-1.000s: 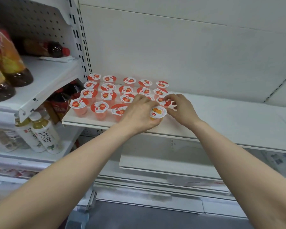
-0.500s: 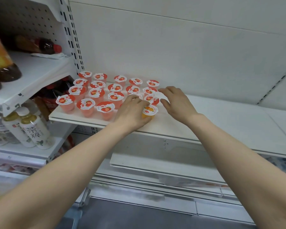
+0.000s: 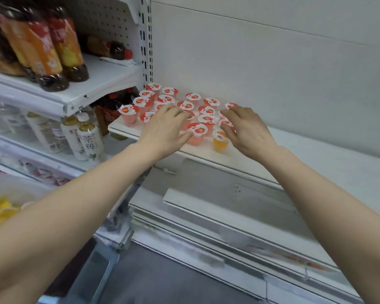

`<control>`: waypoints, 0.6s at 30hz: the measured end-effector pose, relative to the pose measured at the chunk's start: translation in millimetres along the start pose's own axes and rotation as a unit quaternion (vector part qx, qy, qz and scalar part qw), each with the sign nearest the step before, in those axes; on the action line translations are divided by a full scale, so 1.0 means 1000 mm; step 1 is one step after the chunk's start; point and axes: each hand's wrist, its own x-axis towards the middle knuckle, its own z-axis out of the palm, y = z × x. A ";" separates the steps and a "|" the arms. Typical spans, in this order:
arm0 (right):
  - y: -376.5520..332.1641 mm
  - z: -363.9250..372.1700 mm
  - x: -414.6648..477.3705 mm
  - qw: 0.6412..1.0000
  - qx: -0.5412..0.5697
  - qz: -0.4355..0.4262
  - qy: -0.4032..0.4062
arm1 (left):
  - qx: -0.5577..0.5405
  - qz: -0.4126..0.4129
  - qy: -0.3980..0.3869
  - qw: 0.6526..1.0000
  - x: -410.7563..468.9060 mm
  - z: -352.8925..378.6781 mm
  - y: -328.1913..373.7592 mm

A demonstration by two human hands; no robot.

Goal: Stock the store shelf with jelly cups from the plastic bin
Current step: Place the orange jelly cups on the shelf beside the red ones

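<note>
Tapering round jelly cups (image 3: 129,115), seemingly plastic

**One label reading clearly: 茶粹**

A pale tea bottle (image 3: 90,143) at the lower left is showing two dark characters running down its white label: 茶粹. The neighbouring bottle (image 3: 71,137) is carrying similar characters, but they are facing partly away and cannot be read. The orange-labelled bottles (image 3: 40,51) above are showing only blurred print. The jelly cups (image 3: 197,129) are bearing lid lettering too small to read.
</note>
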 end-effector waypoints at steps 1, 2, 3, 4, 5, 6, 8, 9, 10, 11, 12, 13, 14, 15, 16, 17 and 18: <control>-0.008 -0.001 0.000 1.000 0.000 -0.013 0.004 | 0.005 -0.010 0.003 1.000 -0.010 -0.005 -0.006; -0.018 -0.001 0.001 1.000 -0.001 -0.027 0.007 | 0.010 -0.018 0.006 1.000 -0.019 -0.010 -0.013; -0.029 -0.001 0.001 0.999 -0.002 -0.040 0.010 | 0.014 -0.024 0.010 1.000 -0.030 -0.014 -0.021; -0.040 0.000 0.002 0.999 -0.002 -0.052 0.013 | 0.017 -0.029 0.015 0.999 -0.040 -0.018 -0.029; -0.052 0.002 0.002 0.998 -0.001 -0.066 0.020 | 0.022 -0.036 0.019 0.999 -0.052 -0.022 -0.039; -0.065 0.004 0.004 0.996 0.003 -0.081 0.026 | 0.029 -0.045 0.022 0.998 -0.064 -0.026 -0.048; -0.093 0.011 0.006 0.993 0.009 -0.115 0.039 | 0.037 -0.069 0.023 0.997 -0.089 -0.034 -0.068; -0.109 0.015 0.008 0.991 0.013 -0.130 0.040 | 0.036 -0.083 0.022 0.996 -0.102 -0.038 -0.079; -0.126 0.019 0.010 0.989 0.019 -0.142 0.038 | 0.034 -0.096 0.020 0.995 -0.117 -0.042 -0.090; -0.144 0.024 0.012 0.987 0.025 -0.152 0.031 | 0.034 -0.107 0.019 0.993 -0.131 -0.046 -0.102; -0.163 0.029 0.014 0.986 0.033 -0.160 0.025 | 0.035 -0.118 0.019 0.992 -0.148 -0.050 -0.115; -0.182 0.035 0.016 0.985 0.040 -0.168 0.021 | 0.035 -0.129 0.021 0.991 -0.164 -0.054 -0.128; -0.203 0.042 0.018 0.983 0.047 -0.177 0.019 | 0.034 -0.141 0.025 0.989 -0.181 -0.058 -0.142; -0.225 0.049 0.018 0.981 0.056 -0.187 0.021 | 0.031 -0.156 0.024 0.987 -0.199 -0.061 -0.156; -0.246 0.057 0.019 0.979 0.068 -0.194 0.021 | 0.029 -0.169 0.023 0.985 -0.217 -0.066 -0.170; -0.268 0.066 0.019 0.977 0.079 -0.197 0.020 | 0.029 -0.182 0.022 0.983 -0.235 -0.070 -0.184; -0.290 0.076 0.019 0.976 0.091 -0.199 0.015 | 0.030 -0.194 0.018 0.980 -0.253 -0.074 -0.198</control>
